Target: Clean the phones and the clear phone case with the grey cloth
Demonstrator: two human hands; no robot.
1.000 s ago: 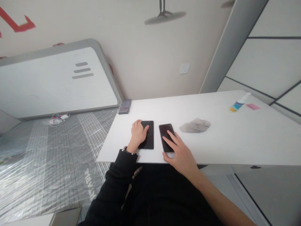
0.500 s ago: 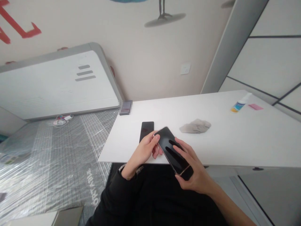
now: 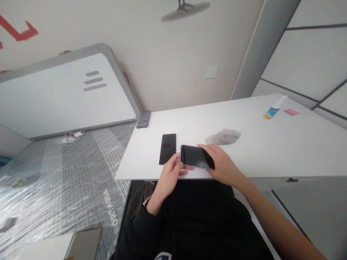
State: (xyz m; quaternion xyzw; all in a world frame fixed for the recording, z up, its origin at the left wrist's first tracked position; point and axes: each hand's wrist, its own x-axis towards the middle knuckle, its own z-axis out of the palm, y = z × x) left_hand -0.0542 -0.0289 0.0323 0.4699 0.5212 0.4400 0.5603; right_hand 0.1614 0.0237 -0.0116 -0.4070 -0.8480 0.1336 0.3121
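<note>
Mattress [image 3: 67, 173]: left side of frame, looks film-wrapped. Biggest thing here.
Surface [image 3: 271, 144]: white, from left of centre to right edge of frame; front edge passes just below the hands.
Right hand [image 3: 223, 160]: gripping the right end of the phone [image 3: 196, 157]. Fingers on far edge, thumb on near edge.
Left hand [image 3: 170, 173]: gripping the phone's left end at the near corner. Fingertips show below the edge, so probably supporting from beneath.
Phone: lower right of frame centre, between the hands, long side across, dark face up. Lifted or resting on the surface: can't tell.
Phone feel: should be light, rigid, slick on the face. Likely drop-sensitive, glass first.
Phone hold: take both long edges, thumb against fingers, palm behind one end. A single-corner pinch would probably let it pivot.
Other phone [image 3: 167, 148]: frame centre, flat, dark face up, just left of the phone.
Cloth [image 3: 223, 137]: grey, crumpled, right of centre, just above the right hand. Looks soft.
Bottle [image 3: 273, 109]: right of frame, white top, yellow base. Standing or lying: can't tell.
Pink pad [image 3: 291, 112]: far right, just beside the bottle.
</note>
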